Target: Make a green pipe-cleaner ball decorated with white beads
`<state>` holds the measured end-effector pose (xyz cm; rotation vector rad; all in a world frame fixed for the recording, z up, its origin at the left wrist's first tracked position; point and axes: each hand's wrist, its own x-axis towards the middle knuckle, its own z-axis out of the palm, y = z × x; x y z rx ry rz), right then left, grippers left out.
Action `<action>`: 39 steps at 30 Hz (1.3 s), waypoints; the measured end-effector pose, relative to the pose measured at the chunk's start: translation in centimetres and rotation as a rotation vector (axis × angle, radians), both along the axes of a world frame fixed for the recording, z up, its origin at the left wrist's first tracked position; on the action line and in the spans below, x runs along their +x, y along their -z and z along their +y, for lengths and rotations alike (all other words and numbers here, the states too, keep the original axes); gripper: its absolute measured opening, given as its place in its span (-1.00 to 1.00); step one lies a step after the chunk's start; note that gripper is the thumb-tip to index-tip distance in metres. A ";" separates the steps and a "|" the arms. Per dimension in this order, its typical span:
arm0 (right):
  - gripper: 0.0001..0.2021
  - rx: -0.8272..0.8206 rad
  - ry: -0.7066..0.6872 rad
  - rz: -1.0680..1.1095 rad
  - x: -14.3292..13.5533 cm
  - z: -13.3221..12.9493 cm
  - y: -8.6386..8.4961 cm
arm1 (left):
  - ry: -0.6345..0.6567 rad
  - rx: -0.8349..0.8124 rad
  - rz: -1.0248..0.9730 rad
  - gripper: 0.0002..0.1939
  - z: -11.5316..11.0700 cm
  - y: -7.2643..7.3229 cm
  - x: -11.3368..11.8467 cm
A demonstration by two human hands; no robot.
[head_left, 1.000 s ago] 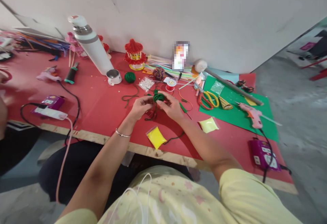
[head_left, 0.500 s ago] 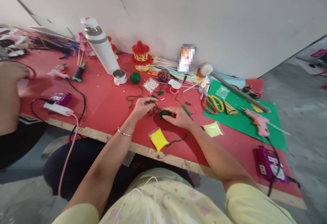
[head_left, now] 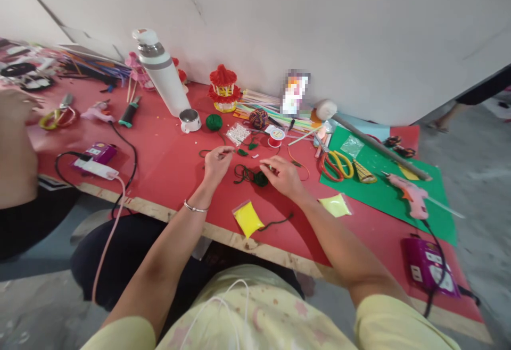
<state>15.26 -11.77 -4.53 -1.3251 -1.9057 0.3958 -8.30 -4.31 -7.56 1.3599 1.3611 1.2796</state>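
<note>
Your hands have just parted over the dark green yarn (head_left: pixel 261 179).
Your left hand (head_left: pixel 216 165) has moved up and away from the bundle, its thumb and fingertips close together; you can't tell here whether they pinch a strand. Your right hand (head_left: pixel 284 176) has lifted and curls at the bundle's right side; contact or grip can't be told. The yarn now lies on the red tabletop (head_left: pixel 183 166) between your hands, which suggests a break in handling it. Its long axis runs roughly left to right, wound lump at the right, loose loops pointing left. Beyond sit the bead packet (head_left: pixel 238 134) and red thread spool (head_left: pixel 275 138); nearer you, the yellow packet (head_left: pixel 247 219).
</note>
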 end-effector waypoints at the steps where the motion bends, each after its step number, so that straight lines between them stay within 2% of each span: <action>1: -0.72 -0.004 0.017 -0.016 0.0 0.6 -0.1 | -0.018 0.019 0.038 -0.75 0.2 0.2 -0.1; 4: -0.78 -0.048 0.016 -0.129 -0.4 3.0 -0.4 | -0.054 0.040 0.170 -0.78 1.2 0.6 -0.1; 7: -0.81 -0.085 0.022 -0.162 -1.3 5.7 -0.3 | -0.031 0.076 0.283 -0.79 2.5 0.8 0.4; 12: -0.83 -0.092 0.058 -0.107 -2.0 8.5 1.3 | 0.025 0.154 0.387 -0.77 4.0 1.1 0.9; 19: -0.83 -0.094 0.041 -0.028 -1.0 9.3 3.6 | 0.124 0.116 0.449 -0.72 4.1 1.0 0.3; 23: -0.82 -0.099 0.048 -0.041 -0.9 9.4 3.8 | 0.168 0.113 0.519 -0.68 3.3 0.1 0.5; 29: -0.81 -0.118 0.046 0.014 -1.3 9.0 3.5 | 0.156 0.117 0.766 -0.85 2.0 -0.8 1.2; 32: -0.78 -0.170 -0.006 0.157 -1.5 8.7 3.0 | 0.114 0.092 0.685 -0.91 1.9 -0.7 1.3; 35: -0.74 -0.188 -0.079 0.184 -1.9 8.5 2.7 | 0.109 0.102 0.519 -0.94 2.0 -0.5 1.4; 39: -0.85 -0.133 -0.132 0.128 -2.2 8.6 2.7 | 0.223 0.059 0.244 -0.80 1.8 -0.3 1.9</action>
